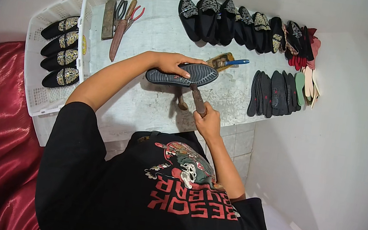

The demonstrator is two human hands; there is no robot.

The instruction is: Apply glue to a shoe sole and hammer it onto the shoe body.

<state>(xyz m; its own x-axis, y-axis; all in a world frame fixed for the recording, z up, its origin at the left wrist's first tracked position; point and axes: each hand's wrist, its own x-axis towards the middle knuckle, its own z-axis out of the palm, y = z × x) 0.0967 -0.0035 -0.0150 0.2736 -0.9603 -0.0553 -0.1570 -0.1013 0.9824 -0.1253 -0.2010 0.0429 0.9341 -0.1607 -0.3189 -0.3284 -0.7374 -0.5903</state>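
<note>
Your black shirt (91, 191) fronts the surface (159, 25), over which your left hand (176, 64) clasps an upturned black shoe (205, 76), apparently to steady its exposed tread, while your right hand (209, 120) encloses a dark hammer-like tool (199, 100), its far end overlapping the shoe's near edge

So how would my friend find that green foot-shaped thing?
On the white table, look right, to the lower row of black shoe soles. At that row's right end lies the green sole-shaped piece. Its colour sets it apart: black soles on one side, cream pieces on the other.
</note>
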